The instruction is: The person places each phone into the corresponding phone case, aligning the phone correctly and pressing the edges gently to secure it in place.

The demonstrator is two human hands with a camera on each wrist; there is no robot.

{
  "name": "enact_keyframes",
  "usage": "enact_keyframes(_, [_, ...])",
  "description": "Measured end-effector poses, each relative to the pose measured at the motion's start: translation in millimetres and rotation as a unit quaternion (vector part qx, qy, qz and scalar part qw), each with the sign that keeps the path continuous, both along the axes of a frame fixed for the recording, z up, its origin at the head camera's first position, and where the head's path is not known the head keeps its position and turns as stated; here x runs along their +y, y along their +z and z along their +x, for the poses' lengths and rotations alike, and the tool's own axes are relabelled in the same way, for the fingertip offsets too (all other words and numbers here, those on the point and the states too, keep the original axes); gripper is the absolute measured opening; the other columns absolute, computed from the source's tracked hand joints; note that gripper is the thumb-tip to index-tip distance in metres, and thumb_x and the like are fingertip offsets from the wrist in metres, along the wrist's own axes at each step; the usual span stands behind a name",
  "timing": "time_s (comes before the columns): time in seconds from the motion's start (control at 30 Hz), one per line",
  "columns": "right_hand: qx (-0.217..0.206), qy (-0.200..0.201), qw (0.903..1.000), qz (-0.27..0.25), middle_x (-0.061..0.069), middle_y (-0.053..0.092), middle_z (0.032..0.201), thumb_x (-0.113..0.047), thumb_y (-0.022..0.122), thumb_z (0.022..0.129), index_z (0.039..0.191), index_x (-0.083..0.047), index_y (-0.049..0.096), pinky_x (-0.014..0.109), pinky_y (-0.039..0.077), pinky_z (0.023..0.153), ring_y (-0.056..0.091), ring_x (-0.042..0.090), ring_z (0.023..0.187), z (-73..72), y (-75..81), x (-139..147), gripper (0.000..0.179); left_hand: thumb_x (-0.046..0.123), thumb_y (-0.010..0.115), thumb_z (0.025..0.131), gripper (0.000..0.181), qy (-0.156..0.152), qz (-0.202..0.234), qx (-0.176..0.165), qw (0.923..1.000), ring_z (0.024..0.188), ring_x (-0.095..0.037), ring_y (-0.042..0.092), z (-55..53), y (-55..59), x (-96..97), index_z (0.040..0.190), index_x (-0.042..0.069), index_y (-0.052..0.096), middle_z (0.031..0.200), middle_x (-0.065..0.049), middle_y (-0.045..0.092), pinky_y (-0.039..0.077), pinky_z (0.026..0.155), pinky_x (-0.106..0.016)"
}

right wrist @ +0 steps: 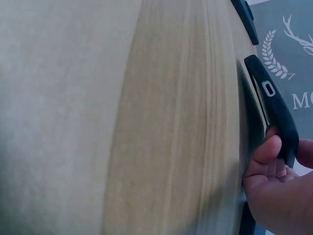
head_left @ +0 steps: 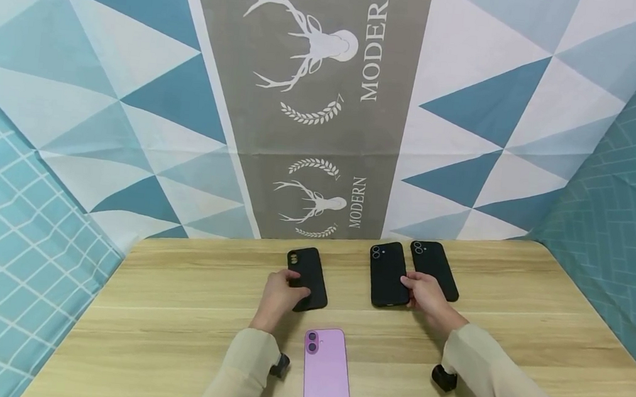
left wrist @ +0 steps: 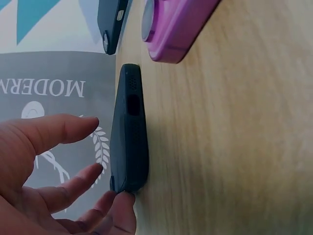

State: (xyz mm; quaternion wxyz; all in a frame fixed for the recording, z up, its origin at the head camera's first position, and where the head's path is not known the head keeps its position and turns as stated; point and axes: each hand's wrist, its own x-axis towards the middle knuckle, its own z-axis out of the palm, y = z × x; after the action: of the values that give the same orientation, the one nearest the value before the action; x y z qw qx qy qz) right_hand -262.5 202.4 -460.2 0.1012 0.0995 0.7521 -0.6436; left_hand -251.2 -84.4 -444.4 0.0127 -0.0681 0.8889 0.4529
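Observation:
At the left, a black phone case [head_left: 312, 280] lies back up on the table, wood showing through its camera cutout. My left hand [head_left: 281, 296] is over its left side; in the left wrist view the fingers are spread, thumb apart from the case, lower fingertips at its edge. My right hand [head_left: 428, 296] pinches the right edge of another black phone case [head_left: 388, 277] with two camera rings. The right wrist view shows this case [right wrist: 276, 105] tilted, that edge raised off the table, fingertips tucked beneath. A third black phone case [head_left: 438, 269] lies just right, partly behind the hand.
A pink-purple phone [head_left: 329, 376] lies back up between my forearms, near the front. The wooden table [head_left: 172, 312] ends at a patterned cloth wall [head_left: 324, 130] close behind the cases. Tiled-pattern sheets [head_left: 1, 246] stand on both sides.

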Motion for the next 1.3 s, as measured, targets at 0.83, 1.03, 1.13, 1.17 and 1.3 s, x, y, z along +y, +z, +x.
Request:
enact_keyframes(0.83, [0.016, 0.021, 0.9668, 0.254, 0.032, 0.051, 0.125, -0.015, 0.048, 0.096, 0.126, 0.011, 0.05, 0.028, 0.054, 0.052, 0.061, 0.017, 0.059, -2.9, 11.1, -8.1, 0.04, 0.036, 0.079, 0.071, 0.09, 0.013, -0.12, -0.048, 0.9915, 0.115, -0.048, 0.042, -14.1, 7.4, 14.7, 0.133, -0.011, 0.035, 0.124, -0.033, 0.041, 0.043, 0.095, -0.054])
enact_keyframes(1.03, [0.035, 0.029, 0.9501, 0.309, 0.03, 0.054, 0.123, -0.019, 0.052, 0.094, 0.122, 0.011, 0.054, 0.038, 0.054, 0.072, 0.061, 0.036, 0.097, -2.9, 12.0, -10.0, 0.041, 0.038, 0.08, 0.07, 0.095, 0.013, -0.135, -0.068, 0.9885, 0.117, -0.048, 0.04, -15.5, 8.9, 20.7, 0.136, -0.011, 0.033, 0.127, -0.034, 0.039, 0.042, 0.096, -0.055])
enact_keyframes(1.13, [0.041, 0.038, 0.9424, 0.33, 0.031, 0.053, 0.124, -0.021, 0.054, 0.093, 0.123, 0.012, 0.052, 0.047, 0.052, 0.085, 0.055, 0.042, 0.11, -3.6, 12.0, -11.3, 0.045, 0.039, 0.08, 0.07, 0.095, 0.018, -0.148, -0.071, 0.9862, 0.116, -0.046, 0.04, -16.8, 8.6, 24.2, 0.135, -0.011, 0.033, 0.126, -0.033, 0.04, 0.044, 0.095, -0.053])
enact_keyframes(1.17, [0.045, 0.04, 0.9392, 0.338, 0.031, 0.053, 0.125, -0.02, 0.054, 0.092, 0.123, 0.012, 0.051, 0.049, 0.05, 0.088, 0.052, 0.043, 0.113, -3.8, 12.4, -12.1, 0.045, 0.041, 0.08, 0.069, 0.095, 0.021, -0.155, -0.073, 0.985, 0.115, -0.044, 0.041, -17.3, 8.3, 25.3, 0.135, -0.011, 0.034, 0.125, -0.032, 0.04, 0.045, 0.093, -0.053])
enact_keyframes(1.3, [0.053, 0.05, 0.9332, 0.352, 0.033, 0.052, 0.124, -0.018, 0.054, 0.092, 0.123, 0.015, 0.05, 0.051, 0.048, 0.092, 0.05, 0.045, 0.114, -4.4, 14.3, -15.4, 0.045, 0.046, 0.081, 0.065, 0.094, 0.038, -0.168, -0.078, 0.9821, 0.111, -0.04, 0.042, -17.9, 8.7, 29.8, 0.13, -0.008, 0.041, 0.12, -0.029, 0.043, 0.05, 0.083, -0.055])
